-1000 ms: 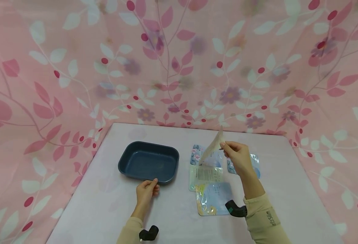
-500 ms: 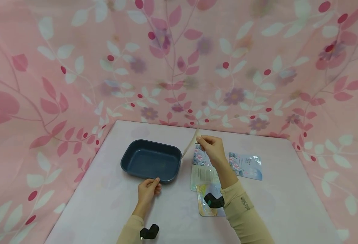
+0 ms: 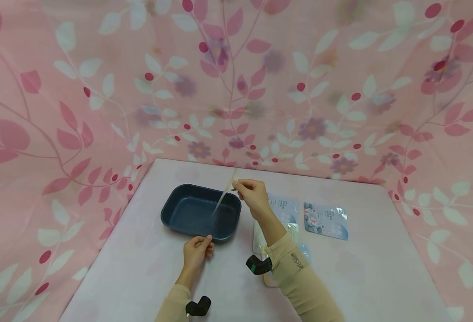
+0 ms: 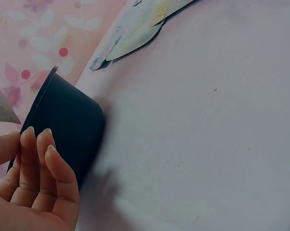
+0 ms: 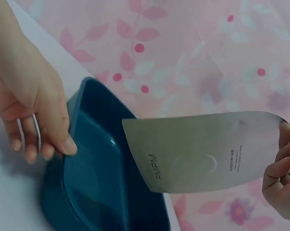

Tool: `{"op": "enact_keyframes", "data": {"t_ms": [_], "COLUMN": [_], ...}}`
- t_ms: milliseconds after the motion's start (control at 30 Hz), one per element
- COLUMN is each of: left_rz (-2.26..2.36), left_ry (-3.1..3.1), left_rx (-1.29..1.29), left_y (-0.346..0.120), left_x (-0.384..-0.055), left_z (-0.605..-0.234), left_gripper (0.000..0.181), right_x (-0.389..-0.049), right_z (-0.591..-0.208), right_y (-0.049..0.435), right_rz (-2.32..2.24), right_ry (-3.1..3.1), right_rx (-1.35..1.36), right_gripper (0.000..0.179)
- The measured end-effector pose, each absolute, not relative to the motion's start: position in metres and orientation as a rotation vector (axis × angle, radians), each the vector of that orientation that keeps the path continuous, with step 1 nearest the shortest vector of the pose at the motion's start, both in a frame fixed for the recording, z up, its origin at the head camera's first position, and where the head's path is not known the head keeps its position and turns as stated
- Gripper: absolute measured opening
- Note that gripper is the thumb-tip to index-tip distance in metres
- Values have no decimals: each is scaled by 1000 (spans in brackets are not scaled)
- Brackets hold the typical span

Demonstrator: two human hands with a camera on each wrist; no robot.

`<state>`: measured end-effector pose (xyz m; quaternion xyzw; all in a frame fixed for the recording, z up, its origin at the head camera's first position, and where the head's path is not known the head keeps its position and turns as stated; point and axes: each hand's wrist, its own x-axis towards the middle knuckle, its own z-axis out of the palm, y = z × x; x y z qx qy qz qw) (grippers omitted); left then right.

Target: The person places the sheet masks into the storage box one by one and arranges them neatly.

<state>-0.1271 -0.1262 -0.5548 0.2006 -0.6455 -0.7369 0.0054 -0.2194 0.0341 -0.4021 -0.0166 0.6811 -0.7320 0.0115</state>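
Head view: my right hand (image 3: 253, 197) is pinching a sachet (image 5: 193, 154) by its edge, just below frame centre, its lower end overlapping the tray's (image 3: 188, 212) right part; my left hand (image 3: 196, 256), lower centre, is gripping the near rim; other sachets (image 3: 326, 221) are lying right of centre

Soft shadow (image 4: 104, 192) borders the tray (image 4: 70, 125) in the dim left-wrist view.

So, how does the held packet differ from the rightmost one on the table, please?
The held packet is raised in the right hand, while the rightmost packet lies on the table. The held packet looks pale; the rightmost packet is blue with flowers. Both bear print.
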Motion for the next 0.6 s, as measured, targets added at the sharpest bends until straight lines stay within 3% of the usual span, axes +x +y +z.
{"op": "enact_keyframes", "data": {"t_ms": [600], "left_rz": [-2281], "left_ry": [-2062], "left_rx": [632], "left_y": [-126], "left_x": [-127], "left_z": [-554], "left_gripper": [24], "right_x": [-227], "right_z": [-433], "right_y": [-35], "right_rz": [-2200], "right_ry": [2017], "right_rx": [25], "right_gripper": [21]}}
